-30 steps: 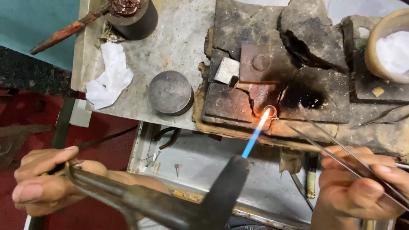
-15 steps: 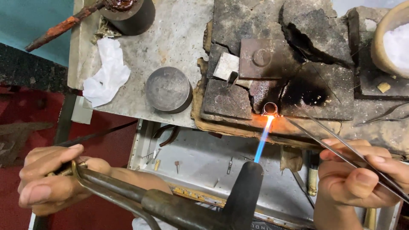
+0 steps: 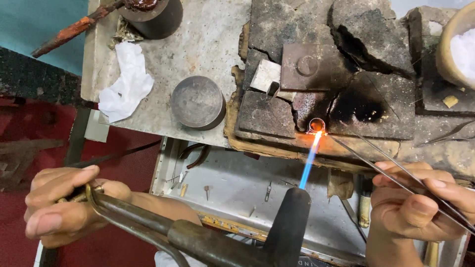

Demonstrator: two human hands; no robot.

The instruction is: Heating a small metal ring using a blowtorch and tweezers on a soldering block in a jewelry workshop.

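Note:
My left hand (image 3: 62,207) grips the brass handle of a gas torch (image 3: 208,237) whose black nozzle points up and away. Its blue flame (image 3: 309,158) ends in an orange glow on a small metal ring (image 3: 316,124) that lies on a charred soldering block (image 3: 346,106). My right hand (image 3: 420,202) holds long thin tweezers (image 3: 376,160), their tips just right of the ring, close to the glow. Whether the tips touch the ring I cannot tell.
Several cracked, blackened blocks (image 3: 292,29) cover the bench. A round metal tin (image 3: 197,101), a crumpled white cloth (image 3: 126,81), a dark cylinder (image 3: 153,17) with a rusty tool (image 3: 74,29) and a bowl of white powder (image 3: 462,47) stand around. An open drawer (image 3: 237,190) with small bits lies below.
The view has shifted slightly, so the bench sits a little differently in frame. The flame stays on the ring and both hands keep their grips; the tweezers stay beside it.

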